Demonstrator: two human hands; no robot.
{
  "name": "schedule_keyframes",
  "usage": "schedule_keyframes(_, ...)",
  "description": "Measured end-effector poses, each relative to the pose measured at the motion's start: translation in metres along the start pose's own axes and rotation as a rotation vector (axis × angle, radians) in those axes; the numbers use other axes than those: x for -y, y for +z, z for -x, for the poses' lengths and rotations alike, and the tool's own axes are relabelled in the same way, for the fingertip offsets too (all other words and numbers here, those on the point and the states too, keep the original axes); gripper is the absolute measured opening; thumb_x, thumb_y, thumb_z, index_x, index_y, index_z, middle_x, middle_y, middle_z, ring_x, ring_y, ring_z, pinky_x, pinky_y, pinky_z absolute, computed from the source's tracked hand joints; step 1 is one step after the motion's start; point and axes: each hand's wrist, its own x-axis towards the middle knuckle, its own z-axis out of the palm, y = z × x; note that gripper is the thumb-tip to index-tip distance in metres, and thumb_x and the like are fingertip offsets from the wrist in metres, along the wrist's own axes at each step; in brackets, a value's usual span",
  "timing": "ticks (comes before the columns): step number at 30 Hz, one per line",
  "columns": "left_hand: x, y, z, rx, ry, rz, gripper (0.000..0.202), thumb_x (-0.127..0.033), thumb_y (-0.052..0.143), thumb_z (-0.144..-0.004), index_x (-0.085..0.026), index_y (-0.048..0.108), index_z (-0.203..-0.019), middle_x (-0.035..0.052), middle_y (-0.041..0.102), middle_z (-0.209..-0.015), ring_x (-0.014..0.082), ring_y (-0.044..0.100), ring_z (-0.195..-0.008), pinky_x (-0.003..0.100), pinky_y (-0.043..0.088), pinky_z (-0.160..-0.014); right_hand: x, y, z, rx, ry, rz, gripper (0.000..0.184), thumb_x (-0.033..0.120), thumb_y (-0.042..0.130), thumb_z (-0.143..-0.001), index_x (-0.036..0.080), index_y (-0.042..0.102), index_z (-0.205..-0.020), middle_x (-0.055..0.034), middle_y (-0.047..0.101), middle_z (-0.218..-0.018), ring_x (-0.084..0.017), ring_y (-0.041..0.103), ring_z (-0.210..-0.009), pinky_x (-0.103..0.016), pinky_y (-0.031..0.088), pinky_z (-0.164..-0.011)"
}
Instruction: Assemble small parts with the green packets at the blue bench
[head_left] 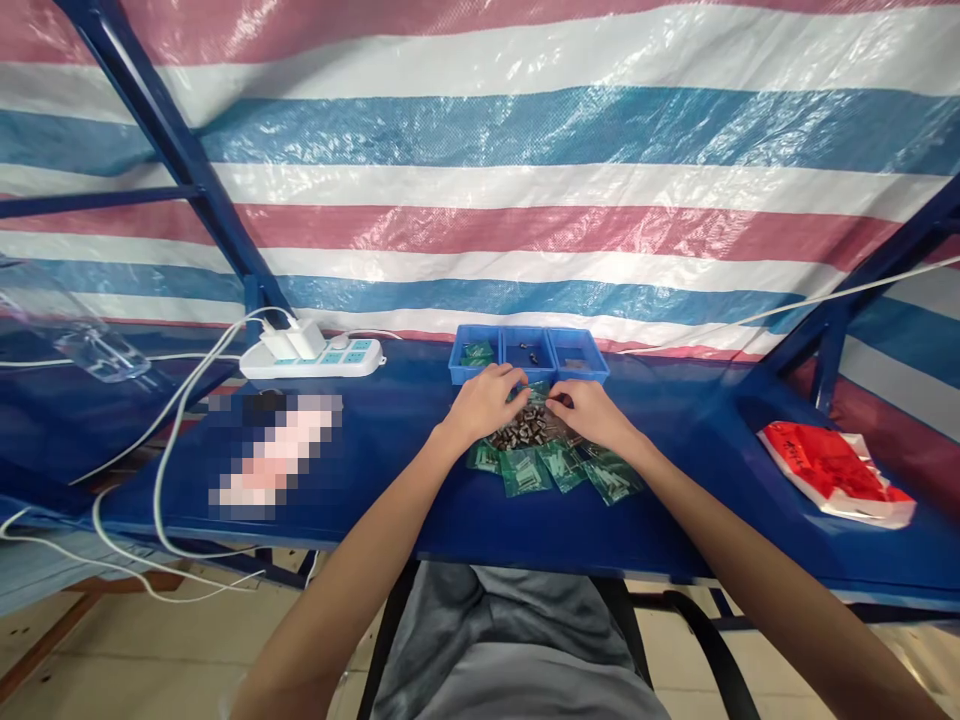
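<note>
My left hand [489,402] is over the near side of a blue three-part tray [528,376], its fingers curled in a pinch. Facing it, my right hand [589,410] is also closed, thumb against forefinger. Green printed plastic material [538,392] shows between the two hands, but I cannot make out what the fingertips grip. Just below them lies a heap of small dark metal parts [525,430]. Around its near side are several green packets [525,472] with light, slender pieces inside. In the tray, the left compartment holds a green packet [477,353], the middle one a few small dark pieces [533,356].
On the blue table [390,470], a white power strip [311,357] with plugged-in chargers stands at the back left, its cables looping over the edge. A clear plastic container [109,350] is far left. At right lies a red and white packet [836,470]. Blue frame bars rise on both sides.
</note>
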Motion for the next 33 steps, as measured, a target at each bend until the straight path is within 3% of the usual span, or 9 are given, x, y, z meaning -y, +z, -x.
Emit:
schedule_keyframes(3, 0.001, 0.002, 0.001, 0.025, -0.016, 0.001, 0.031, -0.041, 0.043, -0.103, -0.021, 0.065, -0.113, 0.0078, 0.068, -0.108, 0.025, 0.063, -0.105, 0.029, 0.048, -0.069, 0.002, 0.002, 0.001, -0.01, -0.006, -0.057, 0.018, 0.025, 0.057, -0.093, 0.02, 0.074, -0.086, -0.0043, 0.076, -0.084, -0.02, 0.068, -0.076, -0.029, 0.045, -0.07)
schedule_keyframes(9, 0.006, 0.006, 0.001, 0.083, 0.01, 0.045, 0.038, -0.045, 0.037, -0.106, -0.022, 0.066, -0.109, 0.0068, 0.069, -0.091, 0.0242, 0.065, -0.088, 0.029, 0.047, -0.067, -0.007, -0.002, 0.0, -0.014, 0.014, -0.092, 0.018, 0.023, 0.06, -0.089, 0.021, 0.078, -0.088, -0.0053, 0.079, -0.092, -0.022, 0.071, -0.081, -0.031, 0.05, -0.072)
schedule_keyframes(19, 0.006, 0.007, 0.001, 0.097, 0.064, 0.037, 0.04, -0.041, 0.038, -0.106, -0.022, 0.072, -0.096, 0.0071, 0.071, -0.087, 0.0244, 0.062, -0.088, 0.031, 0.048, -0.069, -0.007, 0.001, 0.0, -0.064, 0.075, -0.221, 0.015, 0.025, 0.068, -0.085, 0.023, 0.08, -0.092, -0.0045, 0.079, -0.094, -0.023, 0.072, -0.085, -0.033, 0.054, -0.075)
schedule_keyframes(28, 0.005, 0.001, 0.0, 0.07, 0.028, 0.059, 0.028, -0.03, 0.042, -0.103, -0.022, 0.069, -0.104, 0.0064, 0.071, -0.095, 0.0242, 0.064, -0.092, 0.03, 0.048, -0.069, 0.012, -0.009, 0.003, -0.271, -0.049, -0.27, 0.019, 0.022, 0.062, -0.088, 0.024, 0.08, -0.086, -0.0041, 0.079, -0.095, -0.022, 0.072, -0.087, -0.034, 0.053, -0.077)
schedule_keyframes(33, 0.001, 0.0, 0.0, -0.008, 0.058, 0.078, 0.027, -0.023, 0.039, -0.103, -0.022, 0.061, -0.118, 0.0074, 0.066, -0.112, 0.0214, 0.066, -0.094, 0.029, 0.05, -0.072, 0.021, -0.019, 0.005, -0.35, -0.016, -0.4, 0.017, 0.026, 0.064, -0.087, 0.024, 0.081, -0.088, -0.0054, 0.079, -0.1, -0.023, 0.072, -0.089, -0.033, 0.052, -0.072)
